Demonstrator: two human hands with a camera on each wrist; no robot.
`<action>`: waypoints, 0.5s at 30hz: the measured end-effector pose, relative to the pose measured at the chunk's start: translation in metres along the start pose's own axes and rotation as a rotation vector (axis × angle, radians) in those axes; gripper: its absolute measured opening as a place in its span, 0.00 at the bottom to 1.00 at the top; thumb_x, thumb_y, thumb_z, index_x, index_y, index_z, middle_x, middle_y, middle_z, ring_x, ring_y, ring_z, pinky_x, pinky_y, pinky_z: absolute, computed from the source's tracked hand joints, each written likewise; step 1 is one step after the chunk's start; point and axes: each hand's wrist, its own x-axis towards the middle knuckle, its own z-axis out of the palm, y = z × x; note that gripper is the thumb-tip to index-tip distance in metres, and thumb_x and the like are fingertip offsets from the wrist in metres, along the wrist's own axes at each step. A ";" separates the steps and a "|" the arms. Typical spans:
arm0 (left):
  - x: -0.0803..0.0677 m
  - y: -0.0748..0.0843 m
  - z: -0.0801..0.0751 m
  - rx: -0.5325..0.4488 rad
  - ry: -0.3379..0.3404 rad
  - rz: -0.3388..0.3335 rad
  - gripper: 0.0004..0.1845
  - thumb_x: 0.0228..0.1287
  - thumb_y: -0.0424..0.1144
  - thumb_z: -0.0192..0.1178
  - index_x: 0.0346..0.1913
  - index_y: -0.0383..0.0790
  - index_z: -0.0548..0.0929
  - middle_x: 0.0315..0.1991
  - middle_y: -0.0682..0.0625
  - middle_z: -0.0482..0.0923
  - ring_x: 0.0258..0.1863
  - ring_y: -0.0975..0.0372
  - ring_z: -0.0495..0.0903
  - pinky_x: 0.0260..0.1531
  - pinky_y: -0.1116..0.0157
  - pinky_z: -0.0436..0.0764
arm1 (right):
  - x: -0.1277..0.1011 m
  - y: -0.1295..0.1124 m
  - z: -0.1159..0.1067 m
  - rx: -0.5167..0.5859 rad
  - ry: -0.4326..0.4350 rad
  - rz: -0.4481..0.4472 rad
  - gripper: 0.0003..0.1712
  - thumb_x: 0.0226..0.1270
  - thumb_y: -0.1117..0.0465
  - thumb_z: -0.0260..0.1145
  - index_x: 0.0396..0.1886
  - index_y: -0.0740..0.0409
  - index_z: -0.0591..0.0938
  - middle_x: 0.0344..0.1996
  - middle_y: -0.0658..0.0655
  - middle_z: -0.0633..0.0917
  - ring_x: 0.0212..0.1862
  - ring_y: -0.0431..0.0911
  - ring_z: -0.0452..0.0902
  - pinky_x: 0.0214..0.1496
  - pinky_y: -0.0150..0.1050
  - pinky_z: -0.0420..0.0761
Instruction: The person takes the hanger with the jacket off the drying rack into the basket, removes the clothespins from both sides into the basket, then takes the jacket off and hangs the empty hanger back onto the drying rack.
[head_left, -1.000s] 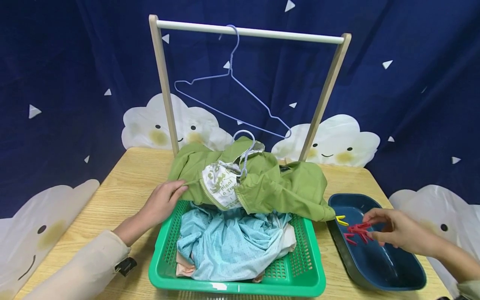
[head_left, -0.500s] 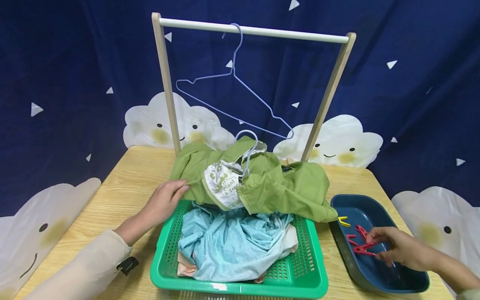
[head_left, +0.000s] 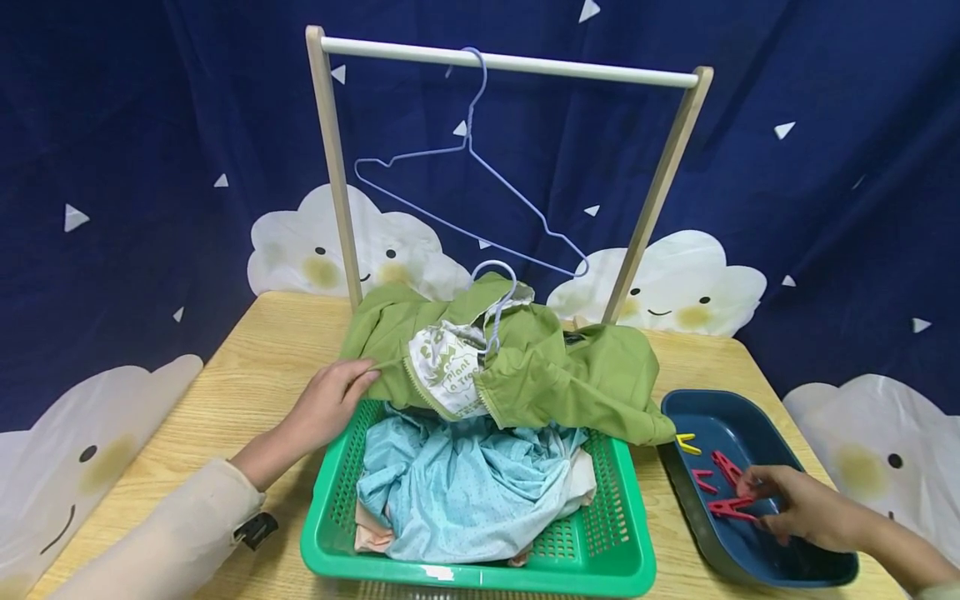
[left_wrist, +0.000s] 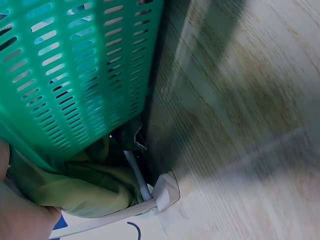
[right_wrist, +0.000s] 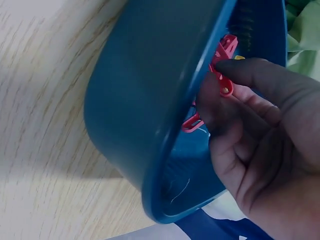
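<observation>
Since one second ago, the right hand [head_left: 813,510] has shifted toward the near end of the blue tub [head_left: 750,552], and the bunched red clothespins [head_left: 729,508] have spread apart. Thumb and forefinger pinch one red clothespin [right_wrist: 228,46] inside the tub, near the right edge of the table [head_left: 258,375]. The left hand [head_left: 322,410] pinches the green jacket [head_left: 573,392] at the far left corner of the basket [head_left: 540,580].

A rumpled green jacket [head_left: 525,367] overlaps the basket [head_left: 570,581]; red clothespins [head_left: 724,467] are inside a tub [head_left: 753,429].
</observation>
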 end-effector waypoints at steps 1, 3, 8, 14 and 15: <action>0.000 0.000 0.000 0.001 0.002 0.001 0.11 0.77 0.35 0.54 0.34 0.44 0.82 0.21 0.54 0.67 0.27 0.61 0.70 0.34 0.60 0.72 | 0.000 0.000 0.000 -0.014 0.006 0.024 0.17 0.60 0.78 0.62 0.49 0.82 0.71 0.44 0.62 0.82 0.33 0.33 0.76 0.25 0.38 0.82; -0.001 0.000 0.000 0.001 0.006 0.001 0.10 0.77 0.35 0.54 0.35 0.43 0.83 0.22 0.54 0.69 0.28 0.61 0.71 0.35 0.59 0.72 | 0.000 0.000 0.001 -0.056 0.021 0.081 0.20 0.60 0.78 0.62 0.50 0.85 0.71 0.45 0.69 0.82 0.34 0.31 0.74 0.26 0.37 0.82; -0.001 0.001 -0.001 -0.002 0.008 -0.002 0.10 0.77 0.35 0.54 0.38 0.42 0.85 0.25 0.52 0.74 0.31 0.60 0.74 0.37 0.57 0.74 | 0.001 0.001 0.003 -0.174 0.062 0.203 0.25 0.57 0.73 0.66 0.53 0.85 0.72 0.47 0.74 0.82 0.39 0.23 0.70 0.31 0.35 0.82; -0.002 0.001 -0.001 -0.001 0.009 -0.003 0.10 0.77 0.35 0.54 0.43 0.40 0.87 0.33 0.48 0.83 0.39 0.56 0.82 0.42 0.52 0.78 | 0.004 0.005 0.003 -0.361 0.074 0.204 0.24 0.52 0.70 0.71 0.50 0.73 0.78 0.46 0.62 0.84 0.42 0.21 0.71 0.41 0.26 0.77; -0.001 0.001 -0.001 -0.002 0.008 -0.003 0.10 0.77 0.35 0.54 0.43 0.40 0.87 0.34 0.47 0.83 0.39 0.55 0.83 0.42 0.51 0.78 | 0.005 0.006 0.003 -0.377 0.074 0.199 0.24 0.52 0.70 0.72 0.49 0.73 0.78 0.45 0.60 0.84 0.42 0.23 0.72 0.40 0.26 0.77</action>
